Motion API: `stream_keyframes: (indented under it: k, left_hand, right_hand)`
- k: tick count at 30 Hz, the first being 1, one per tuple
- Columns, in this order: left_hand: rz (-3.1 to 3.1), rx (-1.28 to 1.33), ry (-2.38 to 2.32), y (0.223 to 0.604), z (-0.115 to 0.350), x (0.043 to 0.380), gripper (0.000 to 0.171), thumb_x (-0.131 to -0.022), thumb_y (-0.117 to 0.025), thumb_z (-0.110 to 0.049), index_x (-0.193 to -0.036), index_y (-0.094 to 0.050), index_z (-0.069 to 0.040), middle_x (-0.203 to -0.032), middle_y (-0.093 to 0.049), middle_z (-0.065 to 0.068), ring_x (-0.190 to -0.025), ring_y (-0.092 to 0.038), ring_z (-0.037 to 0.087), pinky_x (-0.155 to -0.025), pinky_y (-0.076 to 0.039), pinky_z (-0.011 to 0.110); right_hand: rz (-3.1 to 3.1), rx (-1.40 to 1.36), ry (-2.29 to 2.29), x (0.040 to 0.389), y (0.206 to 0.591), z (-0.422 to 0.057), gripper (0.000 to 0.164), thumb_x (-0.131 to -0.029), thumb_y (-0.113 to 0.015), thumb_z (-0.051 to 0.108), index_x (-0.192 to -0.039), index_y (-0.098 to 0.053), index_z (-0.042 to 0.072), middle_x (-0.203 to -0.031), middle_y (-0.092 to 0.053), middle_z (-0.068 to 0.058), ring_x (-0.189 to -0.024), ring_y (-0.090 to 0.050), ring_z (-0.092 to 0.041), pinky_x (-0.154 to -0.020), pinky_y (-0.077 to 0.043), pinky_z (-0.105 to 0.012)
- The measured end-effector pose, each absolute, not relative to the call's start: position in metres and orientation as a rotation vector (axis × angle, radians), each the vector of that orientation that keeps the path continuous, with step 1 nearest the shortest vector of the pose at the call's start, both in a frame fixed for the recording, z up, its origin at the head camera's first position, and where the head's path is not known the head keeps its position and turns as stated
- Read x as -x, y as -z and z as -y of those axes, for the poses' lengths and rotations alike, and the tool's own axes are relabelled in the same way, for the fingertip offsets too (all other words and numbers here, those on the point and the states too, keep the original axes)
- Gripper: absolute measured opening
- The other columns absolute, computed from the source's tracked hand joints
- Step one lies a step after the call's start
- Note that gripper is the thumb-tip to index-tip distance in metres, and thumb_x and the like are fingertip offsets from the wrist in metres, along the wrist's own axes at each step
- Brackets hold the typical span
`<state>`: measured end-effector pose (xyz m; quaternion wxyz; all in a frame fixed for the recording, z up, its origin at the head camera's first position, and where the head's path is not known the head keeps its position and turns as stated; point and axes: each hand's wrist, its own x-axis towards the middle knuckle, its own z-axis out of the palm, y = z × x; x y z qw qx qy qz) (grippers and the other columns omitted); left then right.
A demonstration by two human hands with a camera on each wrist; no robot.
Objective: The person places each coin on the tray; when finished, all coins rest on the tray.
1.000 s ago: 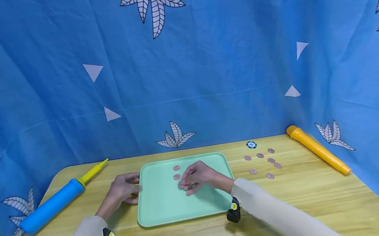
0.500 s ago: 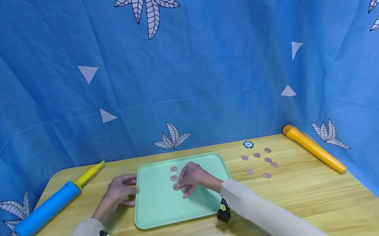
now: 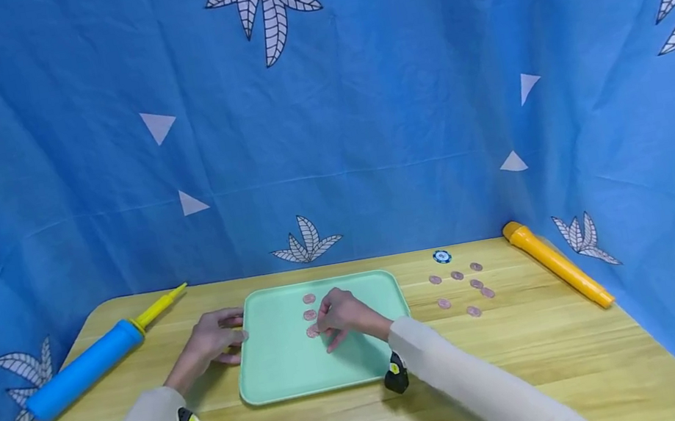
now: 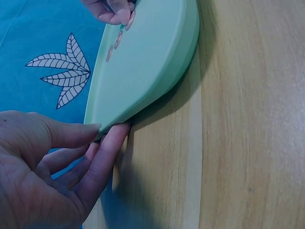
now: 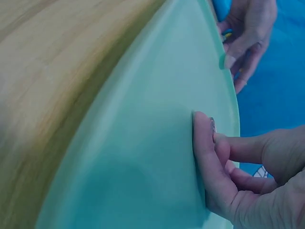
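A mint-green tray (image 3: pixel 277 369) lies on the wooden table. My left hand (image 3: pixel 208 341) grips its left rim, thumb on top and fingers beneath, as the left wrist view shows. Three copper-coloured coins lie in a column on the tray: the far coin (image 3: pixel 308 298), the middle coin (image 3: pixel 309 315) and the near coin (image 3: pixel 312 331). My right hand (image 3: pixel 345 317) is over the tray, thumb and fingertips pinching the right edge of the near coin, which looks flat on the tray. In the right wrist view only a sliver of that coin (image 5: pixel 212 125) shows beside my fingertips.
Several more copper coins, one of them a coin (image 3: pixel 444 303) at the left, lie right of the tray. Behind them is a blue-and-white poker chip (image 3: pixel 442 257). An orange toy microphone (image 3: pixel 557 264) lies far right, a blue-and-yellow hand pump (image 3: pixel 89 367) far left. A blue curtain (image 3: pixel 350 126) hangs behind.
My right fingertips have drawn back slightly to the right, so more of the near coin shows. My left hand stays on the tray rim. The head view has shifted a little.
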<state>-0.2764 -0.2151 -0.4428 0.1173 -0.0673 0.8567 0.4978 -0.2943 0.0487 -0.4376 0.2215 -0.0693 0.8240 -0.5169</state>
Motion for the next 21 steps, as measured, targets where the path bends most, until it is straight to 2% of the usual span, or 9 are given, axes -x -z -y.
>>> stream_keyframes:
  k: [6, 17, 21]
  left_hand:
    - [-2.505, 0.196, -1.478, 0.4425, 0.2178, 0.2754, 0.060, -0.095, -0.066, 0.004, -0.152, -0.049, 0.004, -0.144, -0.055, 0.030, -0.089, -0.070, 0.024, -0.063, -0.066, 0.035]
    - [-2.494, 0.177, -1.460, 0.4404, 0.2205, 0.2756, 0.060, -0.097, -0.066, 0.001, -0.154, -0.046, 0.004, -0.143, -0.055, 0.029, -0.091, -0.068, 0.025, -0.063, -0.066, 0.035]
    - [-2.488, 0.188, -1.449, 0.4407, 0.2187, 0.2768, 0.060, -0.097, -0.065, 0.001, -0.154, -0.045, 0.004, -0.144, -0.054, 0.029, -0.092, -0.068, 0.025, -0.064, -0.066, 0.035]
  right_hand:
    - [-2.290, 0.198, 1.441, 0.2926, 0.4395, -0.0457, 0.011, -0.093, -0.069, -0.007, -0.084, -0.064, -0.007, -0.065, -0.057, -0.010, -0.049, -0.066, -0.017, -0.060, -0.066, -0.038]
    - [-2.309, 0.249, 1.399, 0.2952, 0.4426, -0.0461, 0.019, -0.092, -0.073, -0.002, -0.080, -0.060, 0.000, -0.063, -0.054, -0.008, -0.047, -0.064, -0.017, -0.057, -0.065, -0.036]
    - [-2.315, 0.300, 1.374, 0.2968, 0.4425, -0.0525, 0.014, -0.096, -0.070, 0.001, -0.083, -0.063, 0.000, -0.067, -0.057, -0.009, -0.053, -0.064, -0.016, -0.058, -0.065, -0.035]
